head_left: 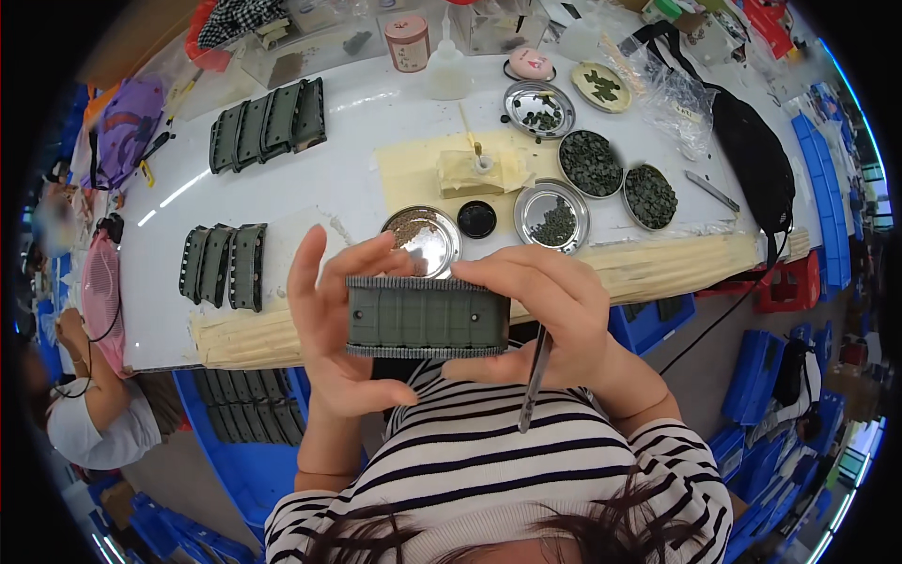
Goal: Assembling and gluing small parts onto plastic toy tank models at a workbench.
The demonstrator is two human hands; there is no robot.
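Observation:
Chest-high in front of me is a dark green toy tank hull (427,317), its flat side facing up and grey ridged tracks running along both long edges. My right hand (575,310) grips its right end, fingertips on the far edge and thumb under the near edge. Metal tweezers (536,371) also sit in that hand, pointing down toward my striped shirt. My left hand (329,362) is around the left end with fingers and thumb spread; whether its palm touches the hull I cannot tell.
Small dark green parts fill round tins (590,162) and a metal dish (552,218) on the white table. A wrapped bottle (481,174) with a brush stands mid-table. Similar hulls (268,127) lie at left; more fill a blue crate (249,470) below. A co-worker's arm (99,390) shows far left.

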